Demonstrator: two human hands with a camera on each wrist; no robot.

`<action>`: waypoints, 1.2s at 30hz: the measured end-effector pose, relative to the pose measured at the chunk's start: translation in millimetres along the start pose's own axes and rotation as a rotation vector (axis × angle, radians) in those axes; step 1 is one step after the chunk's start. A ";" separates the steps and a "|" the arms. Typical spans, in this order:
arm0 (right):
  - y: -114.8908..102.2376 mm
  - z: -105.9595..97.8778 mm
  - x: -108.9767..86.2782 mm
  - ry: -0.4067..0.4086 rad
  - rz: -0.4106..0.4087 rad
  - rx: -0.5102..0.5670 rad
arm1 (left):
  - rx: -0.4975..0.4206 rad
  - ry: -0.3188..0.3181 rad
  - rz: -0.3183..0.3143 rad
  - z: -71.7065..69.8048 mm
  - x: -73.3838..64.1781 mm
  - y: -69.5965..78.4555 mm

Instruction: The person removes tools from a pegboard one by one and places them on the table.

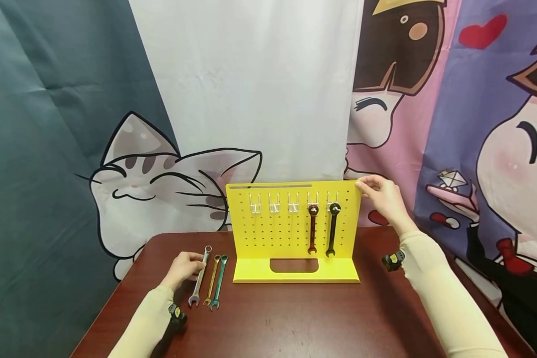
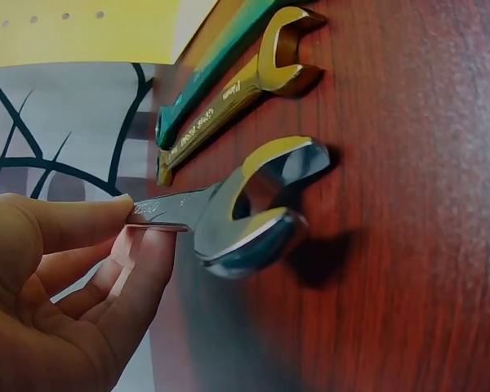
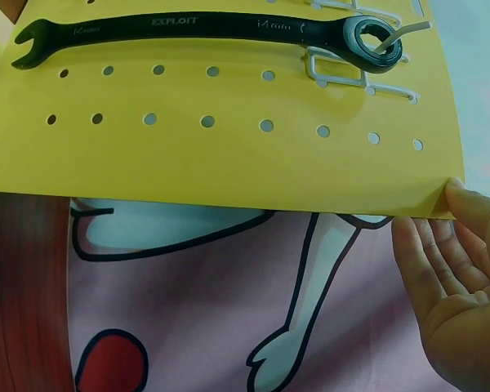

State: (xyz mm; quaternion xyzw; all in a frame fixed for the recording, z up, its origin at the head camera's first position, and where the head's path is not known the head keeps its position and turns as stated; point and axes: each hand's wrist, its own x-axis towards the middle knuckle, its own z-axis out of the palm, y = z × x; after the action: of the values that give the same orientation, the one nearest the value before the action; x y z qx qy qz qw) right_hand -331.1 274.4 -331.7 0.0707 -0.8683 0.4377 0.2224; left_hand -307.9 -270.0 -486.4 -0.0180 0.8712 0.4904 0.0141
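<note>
My left hand (image 1: 184,269) pinches a silver combination wrench (image 1: 199,279) by its shank, thumb on one side and fingers on the other. In the left wrist view the open end of that wrench (image 2: 220,237) tilts over the table with a shadow beside it. Just to its right lie a gold wrench (image 1: 212,279) and a green wrench (image 1: 220,281). My right hand (image 1: 382,195) grips the upper right corner of a yellow pegboard stand (image 1: 273,248) between thumb and fingers. On its hooks hang a red wrench (image 1: 313,231) and a black wrench (image 1: 333,231).
Three white wire hooks (image 1: 274,204) on the board's left carry nothing. The stand rests on a dark red wooden table (image 1: 295,318) near its back edge. Behind the table hangs a curtain (image 1: 250,89) with cartoon figures.
</note>
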 end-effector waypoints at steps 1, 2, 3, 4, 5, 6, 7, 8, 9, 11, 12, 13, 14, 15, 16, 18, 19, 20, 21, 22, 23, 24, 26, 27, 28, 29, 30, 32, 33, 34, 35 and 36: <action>-0.1 0.1 0.5 0.000 0.000 0.000 | 0.001 -0.001 0.000 0.1 0.0 0.1; -0.2 0.2 0.9 0.000 0.001 0.000 | 0.001 -0.003 -0.002 0.3 0.0 0.2; -0.2 0.2 1.2 0.000 0.003 0.001 | 0.003 -0.003 -0.003 0.5 0.1 0.2; -0.3 0.3 1.3 0.001 0.003 -0.001 | 0.004 -0.004 -0.006 0.9 0.6 0.0; -0.3 0.4 1.4 0.001 0.004 0.000 | 0.009 -0.006 -0.003 1.2 0.8 -0.2; -0.1 0.4 1.5 0.001 0.005 -0.001 | 0.012 -0.008 -0.002 1.5 0.9 -0.1; -0.2 0.2 1.8 0.002 0.005 -0.001 | 0.015 -0.007 -0.001 1.7 1.4 0.2; -0.4 0.0 2.0 0.003 0.004 -0.002 | 0.018 -0.006 -0.001 2.0 1.8 0.3; -0.5 -0.2 2.3 0.003 0.003 0.000 | 0.023 -0.006 0.002 2.3 2.1 0.4; -0.6 -0.5 2.7 0.006 0.000 0.000 | 0.030 -0.008 0.007 2.9 2.4 0.7; -0.6 -0.5 2.9 0.008 0.001 0.000 | 0.031 -0.008 0.005 3.3 2.5 0.6; -0.6 -0.6 3.0 0.009 0.000 0.001 | 0.033 -0.009 0.003 3.8 2.7 0.4; -0.7 -0.6 2.9 0.009 0.000 0.001 | 0.036 -0.011 0.005 4.5 2.9 -0.1; -0.5 -0.5 2.9 0.010 0.001 0.000 | 0.041 -0.011 0.006 5.2 2.9 -0.7; -0.2 -0.4 2.9 0.010 0.001 -0.001 | 0.045 -0.011 0.004 5.9 2.7 -0.9; 0.4 0.2 2.6 0.009 0.000 -0.001 | 0.054 -0.010 0.002 7.3 2.0 -1.8; 0.8 0.5 2.5 0.008 -0.002 -0.001 | 0.057 -0.007 0.000 8.1 1.7 -2.0; 1.2 0.8 2.4 0.009 -0.003 -0.001 | 0.060 -0.006 -0.001 8.8 1.4 -2.2; 1.7 1.2 2.4 0.010 -0.006 -0.002 | 0.063 -0.003 -0.006 9.4 1.2 -2.1; 1.6 1.4 2.5 0.011 -0.008 -0.002 | 0.065 -0.003 -0.008 9.8 1.0 -2.0; 1.5 1.5 2.6 0.012 -0.009 -0.003 | 0.064 0.000 -0.012 10.4 1.4 -2.3; 1.5 1.5 2.8 0.013 -0.011 -0.004 | 0.066 -0.001 -0.007 10.6 1.7 -2.3; 1.2 1.4 3.1 0.013 -0.013 -0.005 | 0.066 0.003 -0.011 11.0 2.8 -3.0; 1.1 1.3 3.1 0.013 -0.014 -0.007 | 0.065 0.007 -0.012 11.2 3.2 -3.3; 1.1 1.2 3.1 0.012 -0.013 -0.008 | 0.068 0.008 -0.010 11.2 3.7 -4.1; 1.1 1.0 3.0 0.011 -0.012 -0.007 | 0.070 0.011 -0.009 11.2 4.0 -4.7; 1.0 0.9 2.8 0.009 -0.011 -0.007 | 0.074 0.011 -0.005 11.1 4.1 -5.3; 0.9 0.5 2.2 0.006 -0.005 -0.004 | 0.078 0.016 -0.005 11.1 4.4 -6.5; 0.9 0.3 1.8 0.004 -0.002 -0.003 | 0.082 0.018 -0.003 11.1 4.3 -6.9; 0.7 0.2 1.4 0.003 0.001 0.000 | 0.088 0.018 0.002 11.2 4.4 -7.4; 0.5 0.0 1.1 0.001 0.003 0.001 | 0.091 0.019 0.001 11.4 4.4 -7.5; 0.4 -0.1 0.8 0.000 0.005 0.001 | 0.092 0.022 -0.001 11.7 4.5 -7.5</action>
State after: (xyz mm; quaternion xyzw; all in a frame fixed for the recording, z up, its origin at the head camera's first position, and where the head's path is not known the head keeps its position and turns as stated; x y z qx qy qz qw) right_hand -331.9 274.8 -331.6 0.0687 -0.8682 0.4388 0.2212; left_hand -312.0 -263.9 -499.1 -0.0230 0.8930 0.4494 0.0055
